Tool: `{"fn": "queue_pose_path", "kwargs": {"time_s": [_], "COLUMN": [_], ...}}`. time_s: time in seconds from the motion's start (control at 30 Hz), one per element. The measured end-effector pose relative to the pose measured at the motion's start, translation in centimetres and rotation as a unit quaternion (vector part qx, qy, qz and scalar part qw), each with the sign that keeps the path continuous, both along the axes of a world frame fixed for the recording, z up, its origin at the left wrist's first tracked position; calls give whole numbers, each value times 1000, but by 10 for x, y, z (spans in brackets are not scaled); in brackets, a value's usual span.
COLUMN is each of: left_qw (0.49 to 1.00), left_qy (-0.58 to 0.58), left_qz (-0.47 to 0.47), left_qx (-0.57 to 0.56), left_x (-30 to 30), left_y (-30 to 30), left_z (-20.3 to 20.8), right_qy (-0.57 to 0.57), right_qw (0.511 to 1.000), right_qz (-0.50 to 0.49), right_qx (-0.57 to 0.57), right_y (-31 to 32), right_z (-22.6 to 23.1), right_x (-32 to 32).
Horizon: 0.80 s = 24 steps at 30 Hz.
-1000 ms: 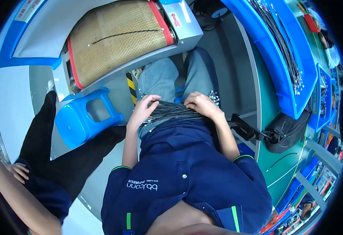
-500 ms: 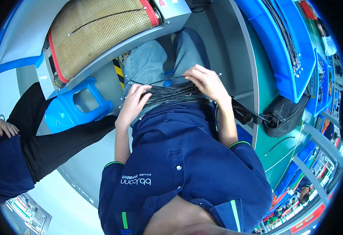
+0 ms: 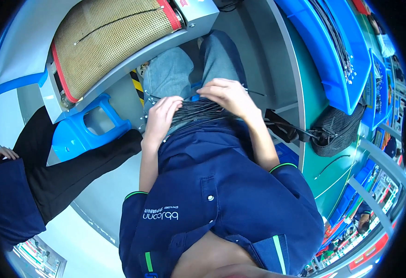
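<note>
A bundle of thin black cables [image 3: 198,111] with small pale connector ends lies across my lap. My left hand [image 3: 160,119] rests at the bundle's left part, thumb and fingers pinched on a cable at its upper side. Over the right part, my right hand [image 3: 230,98] has its fingers drawn together at the same edge, also pinching a cable. A thin black cable end [image 3: 257,93] sticks out to the right, past the back of that hand. The exact grip points are partly hidden by my fingers.
Ahead on the left is a mesh conveyor belt [image 3: 115,55] with red edges and one black cable [image 3: 119,22]. A blue stool [image 3: 73,136] and a seated person's dark-clothed leg [image 3: 91,155] are to my left. On the right, blue bins [image 3: 314,51] hold cables, beside a black bag [image 3: 339,132].
My right hand has moved left, toward my left hand, along the bundle's upper edge. My left hand has closed more at the fingertips. The view has shifted slightly.
</note>
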<state>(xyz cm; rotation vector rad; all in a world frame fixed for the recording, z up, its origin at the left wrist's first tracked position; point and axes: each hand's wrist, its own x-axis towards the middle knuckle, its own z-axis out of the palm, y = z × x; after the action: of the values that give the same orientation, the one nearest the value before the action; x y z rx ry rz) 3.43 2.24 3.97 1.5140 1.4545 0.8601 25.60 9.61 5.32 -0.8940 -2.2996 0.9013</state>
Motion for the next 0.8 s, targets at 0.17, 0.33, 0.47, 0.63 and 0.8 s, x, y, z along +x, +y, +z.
{"fn": "queue_pose_path", "kwargs": {"time_s": [0.17, 0.33, 0.47, 0.63, 0.8], "left_qw": [1000, 998, 997, 998, 973], "left_qy": [-6, 70, -20, -21, 79], "left_qz": [5, 0, -5, -46, -60], "left_qx": [29, 2, -73, -24, 208], "left_x": [14, 14, 17, 12, 8], "left_y": [6, 8, 12, 16, 16], "left_z": [9, 8, 9, 6, 0], "right_qy": [19, 0, 17, 53, 106], "right_qw": [1000, 999, 997, 997, 992], "right_qz": [16, 22, 47, 41, 47], "right_qx": [-8, 28, 66, 40, -41], "right_y": [1, 5, 3, 6, 4], "right_z": [1, -5, -13, -15, -5], "right_x": [-10, -7, -8, -9, -8]}}
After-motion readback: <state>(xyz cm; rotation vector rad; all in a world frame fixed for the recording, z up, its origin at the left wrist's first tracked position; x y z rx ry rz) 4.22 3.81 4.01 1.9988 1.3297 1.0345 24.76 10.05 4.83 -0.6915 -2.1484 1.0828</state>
